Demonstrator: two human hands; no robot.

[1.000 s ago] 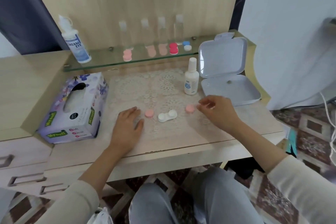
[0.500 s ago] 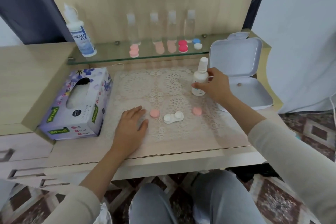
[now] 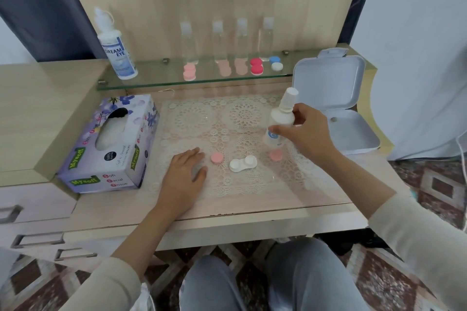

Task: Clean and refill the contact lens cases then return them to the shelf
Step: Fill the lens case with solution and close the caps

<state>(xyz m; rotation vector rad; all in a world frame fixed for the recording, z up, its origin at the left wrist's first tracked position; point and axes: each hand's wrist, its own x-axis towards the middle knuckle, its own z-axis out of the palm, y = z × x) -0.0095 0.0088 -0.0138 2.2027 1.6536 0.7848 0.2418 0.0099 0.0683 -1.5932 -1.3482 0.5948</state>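
- The right hand point(image 3: 307, 134), right of centre in the frame, was wrapped around a small white bottle point(image 3: 279, 118), tilted, held above the lace mat point(image 3: 202, 118).
- The left hand point(image 3: 184, 174) lay flat on the mat, fingers spread, holding nothing.
- The white lens case point(image 3: 243, 163) sat uncapped at mid-frame, between two loose pink caps point(image 3: 217, 158).
- More cases point(image 3: 256, 66) stood on the glass shelf point(image 3: 151, 81), in the upper half.
- A tissue box point(image 3: 111, 144) stood at left.
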